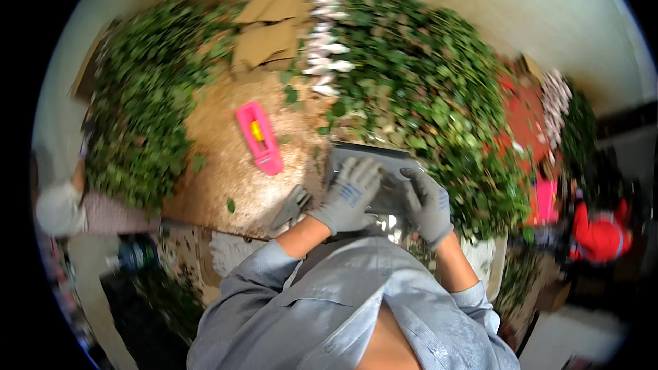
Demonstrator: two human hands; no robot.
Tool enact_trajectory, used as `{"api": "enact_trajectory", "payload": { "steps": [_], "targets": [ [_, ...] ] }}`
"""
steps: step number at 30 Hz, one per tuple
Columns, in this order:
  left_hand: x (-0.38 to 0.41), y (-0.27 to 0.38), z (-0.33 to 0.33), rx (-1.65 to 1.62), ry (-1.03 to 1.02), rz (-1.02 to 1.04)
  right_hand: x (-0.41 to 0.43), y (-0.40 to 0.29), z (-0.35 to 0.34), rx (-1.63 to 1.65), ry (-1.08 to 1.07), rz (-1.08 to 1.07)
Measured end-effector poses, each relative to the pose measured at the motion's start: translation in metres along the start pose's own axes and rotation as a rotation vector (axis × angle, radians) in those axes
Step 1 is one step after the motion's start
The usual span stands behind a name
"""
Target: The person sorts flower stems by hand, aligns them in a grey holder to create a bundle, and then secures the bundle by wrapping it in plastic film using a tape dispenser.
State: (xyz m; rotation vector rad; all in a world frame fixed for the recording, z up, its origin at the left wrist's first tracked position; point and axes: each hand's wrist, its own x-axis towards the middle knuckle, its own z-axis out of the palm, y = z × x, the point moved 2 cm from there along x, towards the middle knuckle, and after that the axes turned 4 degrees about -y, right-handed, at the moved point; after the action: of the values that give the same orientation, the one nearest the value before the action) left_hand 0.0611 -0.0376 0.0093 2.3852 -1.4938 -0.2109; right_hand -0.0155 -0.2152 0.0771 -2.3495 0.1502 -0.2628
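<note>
My left hand (352, 195), in a grey work glove with printing on its back, rests flat with fingers apart on a dark grey plastic-looking sheet (372, 154). My right hand (429, 205), gloved likewise, is at the sheet's right side with fingers spread and slightly curled; nothing shows in its grasp. Shiny clear film (393, 226) lies below the sheet, close to my body. Left of my left wrist is a small grey object (292, 208), its kind blurred. A pink tape dispenser (267, 156) with a yellow core stands on the wooden tabletop (216, 128).
Leafy cut stems (139, 97) pile up at left, and a larger leafy heap (421, 72) is at right. Pale bundled tips (326, 56) line that heap beside torn cardboard (267, 41). One person (61, 210) is at far left, another in red (601, 234) at far right.
</note>
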Motion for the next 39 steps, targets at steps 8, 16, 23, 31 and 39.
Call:
{"api": "enact_trajectory", "payload": {
  "steps": [8, 16, 23, 31, 39],
  "targets": [
    [-0.092, -0.040, -0.029, -0.435, 0.503, -0.137, 0.126, -0.071, 0.135, 0.334, -0.494, -0.009],
    [-0.180, -0.100, -0.013, -0.523, 0.770, -0.737, 0.155, -0.064, 0.311, -0.014, -0.749, 0.334],
    [-0.190, -0.134, 0.022, -0.755, 0.803, -0.920, 0.129, -0.084, 0.297, 0.047, -0.445, 0.049],
    [-0.161, -0.171, 0.043, -1.490, 0.761, -1.007, -0.051, -0.005, 0.258, 0.636, -1.132, 0.172],
    [-0.146, -0.181, 0.050, -1.438, 0.611, -1.006, -0.043, -0.041, 0.214, 0.467, -1.280, 0.276]
  ]
}}
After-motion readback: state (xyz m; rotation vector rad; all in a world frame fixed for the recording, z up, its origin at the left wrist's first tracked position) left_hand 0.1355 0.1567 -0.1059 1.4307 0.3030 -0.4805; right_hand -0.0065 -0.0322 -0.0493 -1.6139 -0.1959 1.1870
